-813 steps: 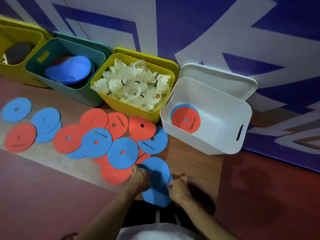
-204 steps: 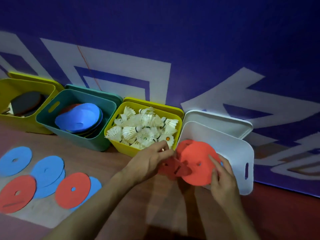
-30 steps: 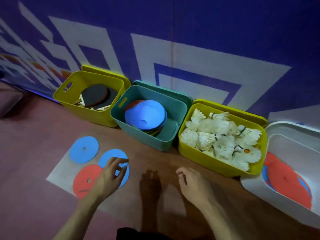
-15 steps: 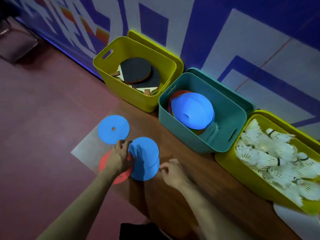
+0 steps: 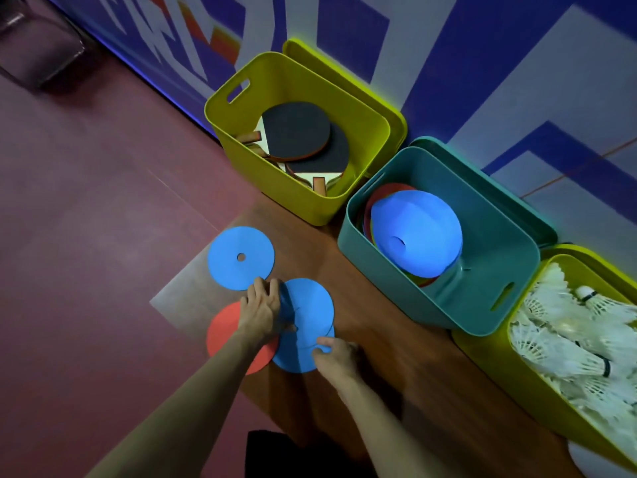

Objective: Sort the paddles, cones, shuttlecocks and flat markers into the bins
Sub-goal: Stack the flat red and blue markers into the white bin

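Observation:
Two overlapping blue flat markers (image 5: 306, 322) lie on the floor in front of me. My left hand (image 5: 263, 310) grips the left edge of the upper one, and my right hand (image 5: 332, 355) pinches the lower one's near right edge. A red flat marker (image 5: 224, 334) lies partly under my left wrist. Another blue flat marker (image 5: 241, 257) lies alone farther left. Paddles (image 5: 298, 132) fill the yellow bin (image 5: 238, 125), cones (image 5: 415, 232) the teal bin (image 5: 482, 294), and shuttlecocks (image 5: 568, 343) a second yellow bin (image 5: 489, 360).
The bins stand in a row against a blue and white patterned wall (image 5: 465, 63). A corner of the white bin (image 5: 586, 465) shows at the bottom right. Dark red floor (image 5: 86, 236) spreads to the left, and a dark object (image 5: 34, 43) sits at the top left.
My left hand has closed on the blue marker's edge and my right hand has reached in to pinch the lower blue marker. The view has drawn slightly closer.

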